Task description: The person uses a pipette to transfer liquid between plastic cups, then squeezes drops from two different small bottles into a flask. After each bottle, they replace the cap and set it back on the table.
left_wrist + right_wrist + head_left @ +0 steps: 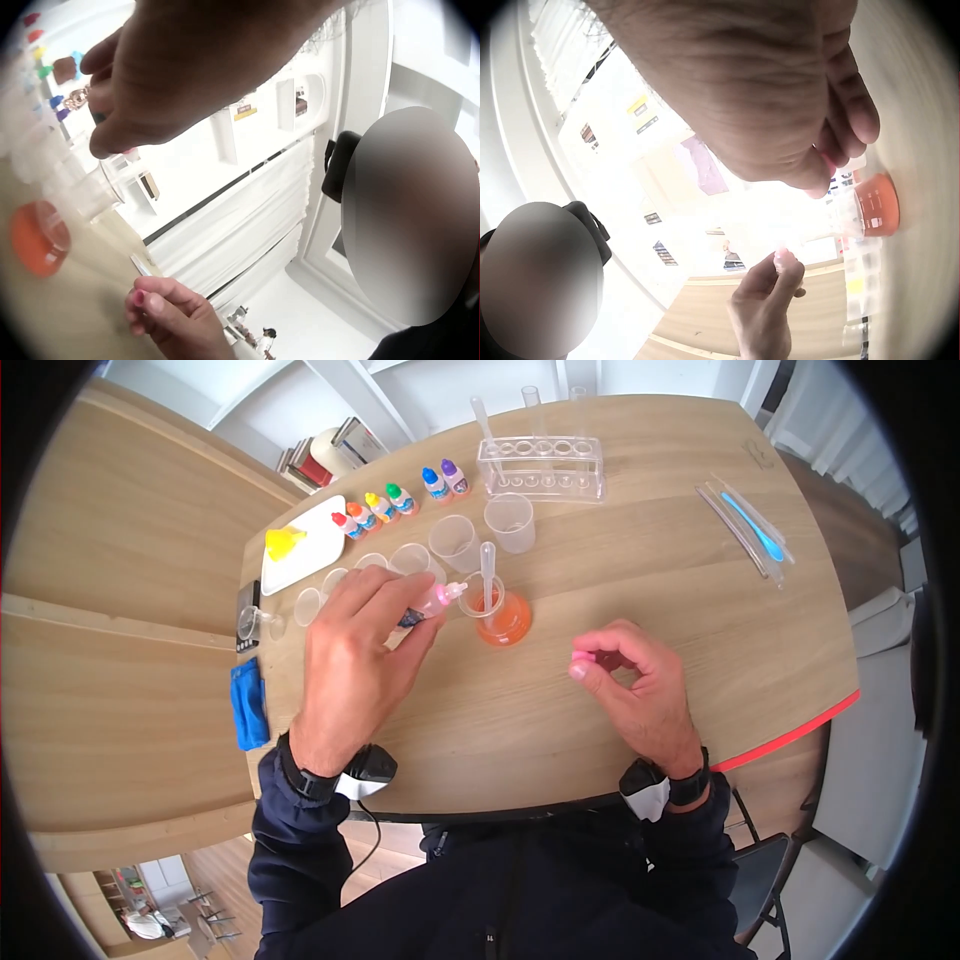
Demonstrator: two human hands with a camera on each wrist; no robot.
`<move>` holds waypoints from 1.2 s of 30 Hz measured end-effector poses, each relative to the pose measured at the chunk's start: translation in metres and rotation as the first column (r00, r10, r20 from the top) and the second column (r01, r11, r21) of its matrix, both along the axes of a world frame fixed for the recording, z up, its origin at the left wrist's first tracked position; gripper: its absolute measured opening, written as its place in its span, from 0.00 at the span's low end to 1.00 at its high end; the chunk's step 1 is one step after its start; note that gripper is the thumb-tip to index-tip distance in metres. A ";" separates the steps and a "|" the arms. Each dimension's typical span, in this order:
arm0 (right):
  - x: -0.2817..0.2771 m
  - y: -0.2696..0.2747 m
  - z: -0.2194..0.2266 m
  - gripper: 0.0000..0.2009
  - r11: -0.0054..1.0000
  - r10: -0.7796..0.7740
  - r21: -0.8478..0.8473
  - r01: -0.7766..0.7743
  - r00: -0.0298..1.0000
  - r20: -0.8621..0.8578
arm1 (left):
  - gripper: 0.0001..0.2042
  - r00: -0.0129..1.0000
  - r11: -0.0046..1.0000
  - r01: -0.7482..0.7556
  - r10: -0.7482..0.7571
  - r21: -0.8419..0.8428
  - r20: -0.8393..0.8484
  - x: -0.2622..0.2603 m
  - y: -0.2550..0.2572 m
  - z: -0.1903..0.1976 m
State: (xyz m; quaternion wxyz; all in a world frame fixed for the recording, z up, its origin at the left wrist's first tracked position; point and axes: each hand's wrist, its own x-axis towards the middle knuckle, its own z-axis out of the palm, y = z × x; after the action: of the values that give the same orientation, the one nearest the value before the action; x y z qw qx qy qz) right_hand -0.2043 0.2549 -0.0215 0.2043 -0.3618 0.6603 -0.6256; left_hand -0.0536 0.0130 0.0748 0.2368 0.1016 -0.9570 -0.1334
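My left hand [352,645] grips a small dropper bottle [433,601] of food colouring with a pink collar. The bottle is tipped on its side, its clear nozzle pointing right, close to the rim of a conical flask [506,622]. Orange liquid fills the flask's lower part, and a plastic pipette [488,565] stands up out of its mouth. To the right of the flask, my right hand [645,685] pinches a small pink cap [582,656] between thumb and forefinger. In the left wrist view that cap [139,299] shows at the fingertips.
Clear plastic cups [455,542] stand behind the flask and left hand. Several colour bottles [402,500], a test tube rack [545,468] and a white tray [312,550] with a yellow funnel [283,542] are farther back. Stirrers and a blue spoon [755,528] lie right; a blue cloth [248,703] lies left.
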 end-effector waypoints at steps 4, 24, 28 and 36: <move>0.004 -0.001 0.000 0.09 0.999 -0.011 -0.041 0.015 0.996 0.091 | 0.19 0.996 0.928 -0.080 0.085 0.363 0.001 0.021 0.018 -0.017; 0.030 -0.021 0.046 0.10 0.937 0.350 0.072 -0.343 0.912 -0.212 | 0.18 0.997 0.772 0.079 -0.060 0.630 -0.051 0.059 0.063 -0.049; 0.034 -0.025 0.047 0.05 0.948 0.319 0.079 -0.310 0.928 -0.191 | 0.19 0.996 0.799 0.089 -0.052 0.595 -0.079 0.062 0.064 -0.050; 0.042 -0.026 0.042 0.12 0.972 0.202 0.189 -0.139 0.906 -0.373 | 0.21 0.989 0.833 0.137 -0.084 0.537 -0.123 0.065 0.064 -0.055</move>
State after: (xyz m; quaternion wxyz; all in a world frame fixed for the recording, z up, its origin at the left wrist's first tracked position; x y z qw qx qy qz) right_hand -0.1627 0.2285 0.0206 0.1509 -0.5178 0.7010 -0.4666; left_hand 0.0116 0.0772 0.0198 0.2350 0.1029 -0.8718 -0.4173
